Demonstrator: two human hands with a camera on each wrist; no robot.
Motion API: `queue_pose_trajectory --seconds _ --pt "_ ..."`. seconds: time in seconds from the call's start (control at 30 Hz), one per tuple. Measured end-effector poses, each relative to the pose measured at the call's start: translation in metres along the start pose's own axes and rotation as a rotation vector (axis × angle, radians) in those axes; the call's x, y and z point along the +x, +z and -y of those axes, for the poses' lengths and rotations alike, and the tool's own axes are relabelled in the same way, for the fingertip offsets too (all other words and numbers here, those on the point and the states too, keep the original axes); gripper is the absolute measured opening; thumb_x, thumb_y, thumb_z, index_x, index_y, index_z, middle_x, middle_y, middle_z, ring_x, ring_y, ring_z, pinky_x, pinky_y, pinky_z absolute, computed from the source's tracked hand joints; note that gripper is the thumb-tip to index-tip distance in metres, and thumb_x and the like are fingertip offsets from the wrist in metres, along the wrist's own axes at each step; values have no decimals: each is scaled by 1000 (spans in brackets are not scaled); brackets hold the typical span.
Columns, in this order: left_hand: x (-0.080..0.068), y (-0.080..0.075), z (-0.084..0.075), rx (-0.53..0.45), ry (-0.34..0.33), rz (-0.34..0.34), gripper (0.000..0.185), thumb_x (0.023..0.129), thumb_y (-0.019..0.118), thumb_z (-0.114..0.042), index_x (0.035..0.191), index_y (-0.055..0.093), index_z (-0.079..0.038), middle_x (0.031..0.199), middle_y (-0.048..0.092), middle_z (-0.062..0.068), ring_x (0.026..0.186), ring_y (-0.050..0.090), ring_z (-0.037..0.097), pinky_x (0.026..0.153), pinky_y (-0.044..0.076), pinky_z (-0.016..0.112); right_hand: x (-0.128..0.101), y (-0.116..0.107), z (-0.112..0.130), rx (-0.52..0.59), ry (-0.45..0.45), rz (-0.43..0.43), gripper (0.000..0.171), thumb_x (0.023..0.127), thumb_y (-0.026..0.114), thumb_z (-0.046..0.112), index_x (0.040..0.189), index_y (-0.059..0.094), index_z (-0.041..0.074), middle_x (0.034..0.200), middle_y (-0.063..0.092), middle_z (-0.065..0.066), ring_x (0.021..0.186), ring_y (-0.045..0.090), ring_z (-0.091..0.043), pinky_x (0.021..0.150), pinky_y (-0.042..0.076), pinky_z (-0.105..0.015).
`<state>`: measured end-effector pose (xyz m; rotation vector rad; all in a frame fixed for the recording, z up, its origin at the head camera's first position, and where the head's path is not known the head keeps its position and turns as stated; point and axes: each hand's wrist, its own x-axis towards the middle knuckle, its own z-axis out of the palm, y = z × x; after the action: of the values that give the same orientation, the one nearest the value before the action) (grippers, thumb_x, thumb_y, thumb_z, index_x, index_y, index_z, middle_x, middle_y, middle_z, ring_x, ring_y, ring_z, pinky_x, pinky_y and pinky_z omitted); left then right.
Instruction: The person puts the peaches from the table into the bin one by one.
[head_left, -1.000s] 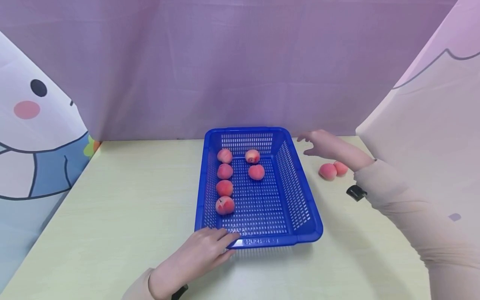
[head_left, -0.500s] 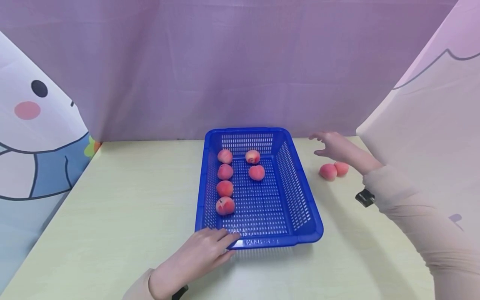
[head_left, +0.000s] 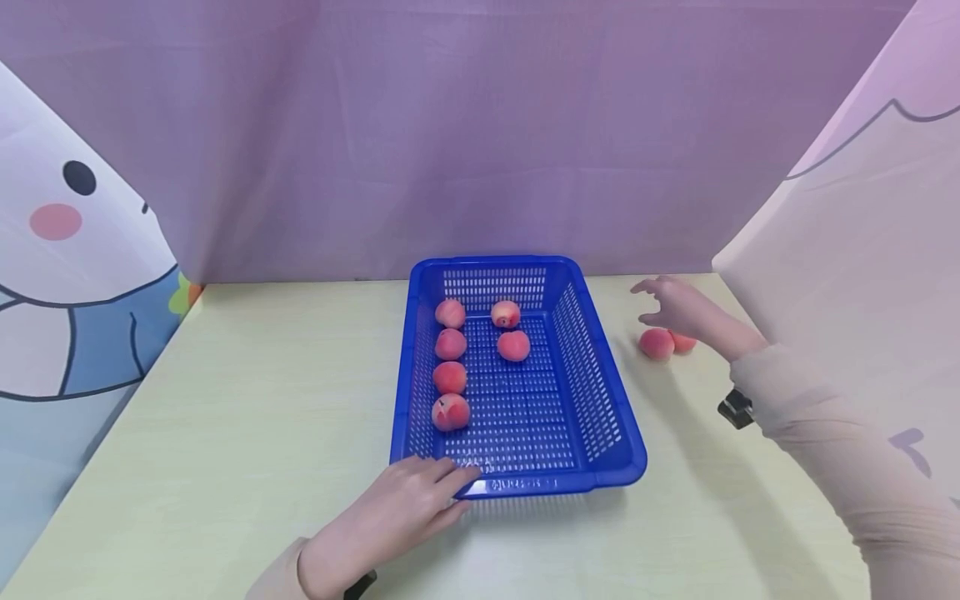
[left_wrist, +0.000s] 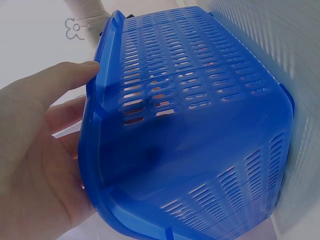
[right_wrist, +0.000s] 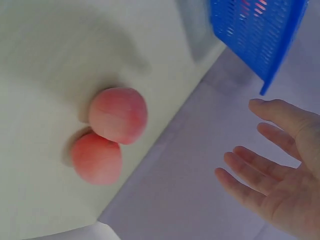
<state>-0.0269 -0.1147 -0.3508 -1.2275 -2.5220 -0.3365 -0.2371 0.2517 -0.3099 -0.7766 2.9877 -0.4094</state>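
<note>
A blue plastic basket (head_left: 517, 482) with slotted walls stands on the table. Inside it, several peaches (head_left: 450, 377) form a column along the left wall, and two more peaches (head_left: 513, 345) sit right of them, near the far end. My left hand (head_left: 401, 508) grips the basket's near rim at the left corner; the left wrist view has the thumb (left_wrist: 70, 77) on one side of the rim and fingers on the other. Over two touching peaches (head_left: 656, 343) on the table at right hovers my right hand (head_left: 690, 315), holding nothing, fingers apart and slightly bent.
The pale table (head_left: 262, 400) extends to both sides of the basket. A purple cloth (head_left: 480, 142) hangs along its back edge, right behind the basket. Printed cloths stand at the left (head_left: 82, 308) and right (head_left: 862, 275).
My right hand has shifted right, away from the basket's far right side, then lowered, now partly covering the rear peach on the table. The left hand and basket stay put.
</note>
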Motion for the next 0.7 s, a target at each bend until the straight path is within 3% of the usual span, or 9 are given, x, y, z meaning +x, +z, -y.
queue_pose_trajectory --seconds 0.2,0.47,0.7 --pt "0 0 0 5 -1 0 26 83 60 -31 99 63 -11 83 64 -2 71 61 9 63 49 24 -4 7 -8 4 27 19 39 72 66 1 107 54 -11 94 56 -29 89 53 -42 79 42 -51" --pt "0 -1 0 -10 -13 26 26 83 60 -30 100 63 -11 83 64 -1 71 61 10 63 49 24 -8 17 -18 22 63 40 39 71 65 1 107 54 -11 94 55 -31 91 51 -44 80 40 -52" --pt "0 -1 -1 6 -5 8 26 82 61 -30 100 63 -11 82 64 -2 70 61 9 62 49 24 -11 22 -21 38 74 64 39 74 64 4 107 53 -12 96 54 -32 92 51 -45 81 40 -52"
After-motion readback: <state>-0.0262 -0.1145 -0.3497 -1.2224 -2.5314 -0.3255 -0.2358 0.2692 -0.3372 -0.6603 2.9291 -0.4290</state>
